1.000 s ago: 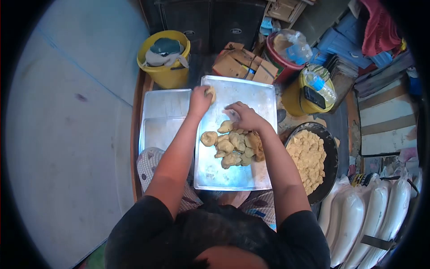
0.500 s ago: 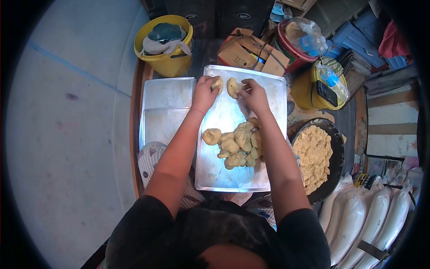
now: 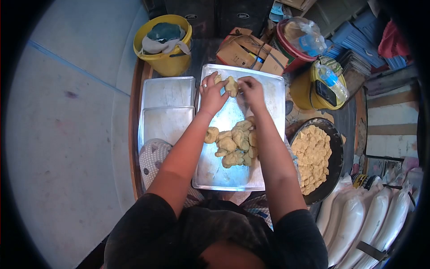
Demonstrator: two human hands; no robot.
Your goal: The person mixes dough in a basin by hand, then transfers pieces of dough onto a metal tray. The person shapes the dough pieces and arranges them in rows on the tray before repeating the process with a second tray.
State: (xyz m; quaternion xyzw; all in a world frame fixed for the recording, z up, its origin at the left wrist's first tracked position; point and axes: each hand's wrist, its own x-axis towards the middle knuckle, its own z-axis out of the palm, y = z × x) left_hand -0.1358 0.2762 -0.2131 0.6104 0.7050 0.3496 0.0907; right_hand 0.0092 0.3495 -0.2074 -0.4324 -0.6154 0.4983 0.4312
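A metal baking tray [image 3: 264, 179] lies in front of me with a heap of yellowish dough lumps [image 3: 235, 143] on it. Near its far end, a piece of dough [image 3: 231, 87] sits between my two hands. My left hand [image 3: 212, 95], with a ring on one finger, grips that piece from the left with thumb and fingers. From the right, the bent fingers of my right hand [image 3: 253, 92] pinch its edge. Another small dough piece [image 3: 218, 79] shows just beyond my left fingers, partly hidden by them.
Right of the tray stands a dark round pan [image 3: 339, 154] full of dough pieces. Two metal trays [image 3: 168, 92] lie on the left. Yellow buckets [image 3: 172, 65] and a cardboard box [image 3: 235, 53] line the far side. Filled plastic bags [image 3: 354, 219] are at lower right.
My left hand has shifted right and its fingers have opened out from the left dough piece onto the right one. My right hand stays at the right piece, its fingers slightly higher.
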